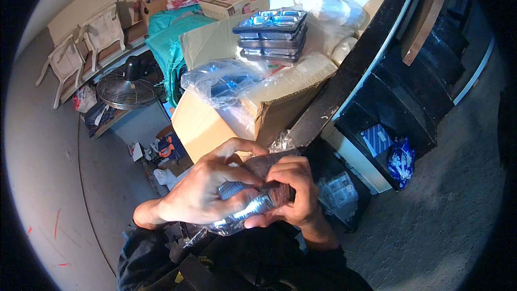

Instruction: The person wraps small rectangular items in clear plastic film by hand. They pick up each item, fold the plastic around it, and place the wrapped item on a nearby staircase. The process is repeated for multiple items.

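Note:
Close to my body, my left hand [214,188] and my right hand [297,192] both grip a clear plastic bag [260,206] with shiny, dark plastic trays inside. The fingertips of both hands pinch the bag's film near its upper side. Beyond them stands an open cardboard box [206,125] lined with clear plastic. A bag of bluish, shiny trays [226,81] lies at the box's opening. Behind it, a stack of dark compartment trays [272,34] rests on plastic film.
A black-edged counter [319,109] runs along the right, with a blue plastic packet [401,163] on a dark shelf. At the left are a metal fan [129,87], a green woven sack [171,44] and white chairs [64,64]. A printed carton [234,1] stands at the back.

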Demonstrator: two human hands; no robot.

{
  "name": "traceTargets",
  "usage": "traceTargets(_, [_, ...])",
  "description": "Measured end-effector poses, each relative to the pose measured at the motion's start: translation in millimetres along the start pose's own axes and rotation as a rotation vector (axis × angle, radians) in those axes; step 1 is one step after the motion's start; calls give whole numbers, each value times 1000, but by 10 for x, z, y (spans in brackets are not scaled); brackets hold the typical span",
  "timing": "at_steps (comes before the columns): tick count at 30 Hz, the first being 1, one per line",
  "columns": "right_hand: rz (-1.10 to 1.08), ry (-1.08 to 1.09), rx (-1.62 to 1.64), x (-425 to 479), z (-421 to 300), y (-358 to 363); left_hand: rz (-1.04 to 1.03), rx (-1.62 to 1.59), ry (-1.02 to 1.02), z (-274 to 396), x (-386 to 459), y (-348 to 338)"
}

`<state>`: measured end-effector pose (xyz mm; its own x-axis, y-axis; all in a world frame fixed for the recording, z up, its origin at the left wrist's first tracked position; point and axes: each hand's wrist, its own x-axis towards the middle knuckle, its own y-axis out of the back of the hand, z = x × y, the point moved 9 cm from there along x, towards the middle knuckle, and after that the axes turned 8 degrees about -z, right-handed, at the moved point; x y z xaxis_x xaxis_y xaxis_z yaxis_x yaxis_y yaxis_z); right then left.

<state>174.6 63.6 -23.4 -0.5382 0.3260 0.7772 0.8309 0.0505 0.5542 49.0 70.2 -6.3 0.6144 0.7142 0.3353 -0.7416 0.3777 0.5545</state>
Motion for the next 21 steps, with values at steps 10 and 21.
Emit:
traceTargets(10, [-28,-78,17,-8,27,58,31,-276,18,-166,3,15])
traceTargets(21, [4,-32,-68,-63,-30,60,53,-388,92,-304,-10,10])
